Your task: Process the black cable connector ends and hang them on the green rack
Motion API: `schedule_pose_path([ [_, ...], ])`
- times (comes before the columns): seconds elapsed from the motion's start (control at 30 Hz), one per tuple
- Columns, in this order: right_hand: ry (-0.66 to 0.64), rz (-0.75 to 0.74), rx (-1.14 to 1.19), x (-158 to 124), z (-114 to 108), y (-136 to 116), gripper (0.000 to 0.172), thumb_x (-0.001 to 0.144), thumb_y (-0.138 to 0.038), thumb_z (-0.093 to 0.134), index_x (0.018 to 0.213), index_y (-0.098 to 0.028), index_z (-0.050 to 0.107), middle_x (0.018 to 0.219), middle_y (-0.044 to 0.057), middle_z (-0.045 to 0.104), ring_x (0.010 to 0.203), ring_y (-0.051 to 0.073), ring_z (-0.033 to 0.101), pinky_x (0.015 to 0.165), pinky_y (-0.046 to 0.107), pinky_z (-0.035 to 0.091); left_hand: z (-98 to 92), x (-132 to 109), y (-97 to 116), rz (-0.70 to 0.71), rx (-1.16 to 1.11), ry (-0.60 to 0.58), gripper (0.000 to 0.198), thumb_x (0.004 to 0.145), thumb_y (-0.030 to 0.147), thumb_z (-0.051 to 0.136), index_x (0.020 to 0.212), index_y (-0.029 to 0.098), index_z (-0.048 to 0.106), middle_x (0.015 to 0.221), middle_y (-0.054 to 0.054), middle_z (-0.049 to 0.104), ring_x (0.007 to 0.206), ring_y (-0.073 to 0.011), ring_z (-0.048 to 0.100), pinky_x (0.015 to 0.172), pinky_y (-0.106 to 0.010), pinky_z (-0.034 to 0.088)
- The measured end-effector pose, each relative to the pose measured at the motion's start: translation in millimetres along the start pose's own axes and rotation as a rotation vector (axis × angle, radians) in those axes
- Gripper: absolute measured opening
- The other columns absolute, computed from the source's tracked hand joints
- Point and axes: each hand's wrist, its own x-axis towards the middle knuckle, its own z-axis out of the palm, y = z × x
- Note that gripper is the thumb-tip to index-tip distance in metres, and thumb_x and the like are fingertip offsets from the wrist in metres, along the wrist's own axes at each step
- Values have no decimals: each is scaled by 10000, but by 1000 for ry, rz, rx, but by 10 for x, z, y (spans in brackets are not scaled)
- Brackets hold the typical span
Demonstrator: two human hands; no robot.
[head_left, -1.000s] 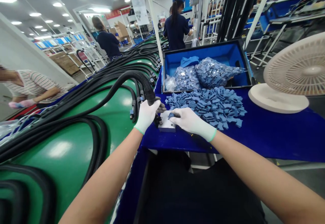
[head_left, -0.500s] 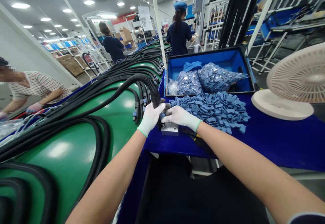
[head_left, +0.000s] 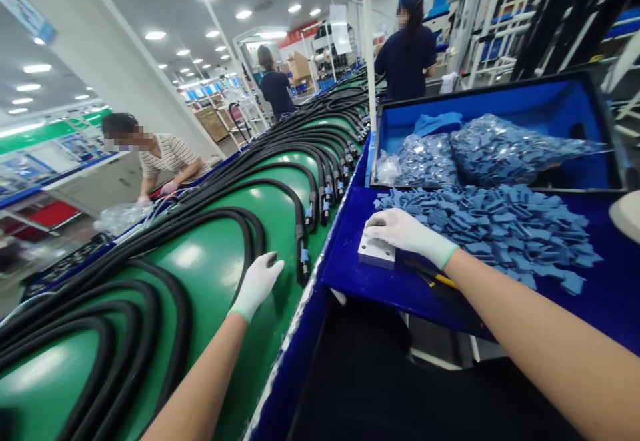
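Observation:
My left hand (head_left: pixel 259 282), in a white glove with dark fingertips, hovers over the green surface (head_left: pixel 273 334). Its thumb and fingers are apart and hold nothing; a black hose (head_left: pixel 247 241) runs just behind it. To the right, my gloved right hand (head_left: pixel 405 233) has its fingers bent together at the top of a small metal block (head_left: pixel 376 253). Whatever those fingertips pinch is hidden. Between my hands lies a black hose end (head_left: pixel 301 254) with a blue clip and a metal tip. Loose blue plastic clips (head_left: pixel 500 227) are heaped beyond my right hand.
Yellow-and-black pliers (head_left: pixel 433 274) lie beside the block. Behind the heap stands a blue bin (head_left: pixel 530 97) holding bagged clips (head_left: pixel 505 151). Several black hoses line the green surface. One person in stripes (head_left: pixel 170 157) works at left; two others stand farther back. A white fan base (head_left: pixel 627 217) is at right.
My left hand has let go of the hose and moved left, away from the block. The hose end now lies on the green surface. My right hand stays at the block. The view has turned left.

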Motion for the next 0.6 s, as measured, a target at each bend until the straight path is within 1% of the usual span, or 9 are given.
schedule_pose_path([
  [0.07, -11, -4, -5, 2, 14, 20, 253, 872, -392, 628, 941, -205, 785, 894, 38, 789, 771, 200, 693, 730, 295, 500, -152, -378, -268, -70, 191, 27, 636, 865, 448, 574, 1383, 78, 580, 1412, -248, 594, 1311, -391, 578, 1169, -495, 404],
  [0.13, -4, -22, -36, 10, 25, 38, 257, 877, -395, 625, 958, -211, 785, 927, 43, 794, 812, 211, 702, 781, 305, 510, -283, -783, -497, -141, 347, -11, 618, 838, 434, 595, 1328, 58, 608, 1317, -284, 627, 1241, -444, 612, 1118, -559, 431],
  [0.23, 10, -51, -92, 32, 20, 60, 259, 886, -392, 616, 964, -217, 790, 1007, 49, 794, 902, 225, 705, 862, 318, 508, -464, -1292, -743, -256, 508, -166, 548, 748, 398, 663, 1188, 72, 689, 1071, -259, 719, 1025, -472, 701, 968, -593, 519],
  [0.3, 2, -49, -96, 44, 0, 69, 258, 887, -380, 611, 965, -213, 791, 1010, 51, 792, 912, 227, 704, 876, 325, 507, -622, -1471, -803, -351, 539, -305, 638, 721, 377, 677, 1281, 73, 658, 1067, -235, 739, 1037, -463, 708, 968, -575, 529],
  [0.33, -3, -47, -92, 44, -10, 66, 253, 884, -373, 615, 964, -210, 790, 1006, 49, 792, 913, 227, 704, 880, 326, 506, -723, -1503, -789, -389, 500, -364, 710, 718, 385, 687, 1348, 66, 618, 1137, -233, 734, 1106, -450, 693, 1009, -551, 520],
  [0.4, 3, -29, -70, 13, -10, 29, 248, 879, -365, 621, 963, -201, 786, 985, 47, 791, 895, 223, 705, 858, 324, 510, -961, -1464, -660, -403, 295, -407, 803, 732, 445, 719, 1421, 67, 558, 1323, -217, 676, 1262, -412, 625, 1099, -477, 484],
  [0.47, 10, -1, -8, -80, 53, -83, 269, 893, -383, 613, 977, -189, 778, 938, 50, 785, 821, 212, 698, 782, 319, 516, -1197, -1335, -412, -312, 14, -350, 731, 768, 550, 737, 1354, 132, 615, 1391, -147, 648, 1289, -380, 602, 1101, -420, 486],
  [0.53, -64, -37, 102, -253, 208, -282, 318, 917, -432, 608, 1028, -183, 771, 935, 59, 777, 788, 205, 689, 752, 318, 525, -1348, -1172, -97, -140, -195, -377, 554, 831, 564, 716, 1230, 181, 672, 1195, -75, 713, 1111, -331, 657, 959, -370, 537],
  [0.6, -254, -149, 266, -494, 447, -537, 403, 913, -494, 648, 1157, -190, 747, 1045, 74, 768, 888, 223, 697, 834, 335, 546, -1365, -1023, 227, -22, -390, -335, 459, 863, 578, 687, 1074, 171, 682, 929, -48, 682, 827, -248, 627, 726, -311, 522],
])
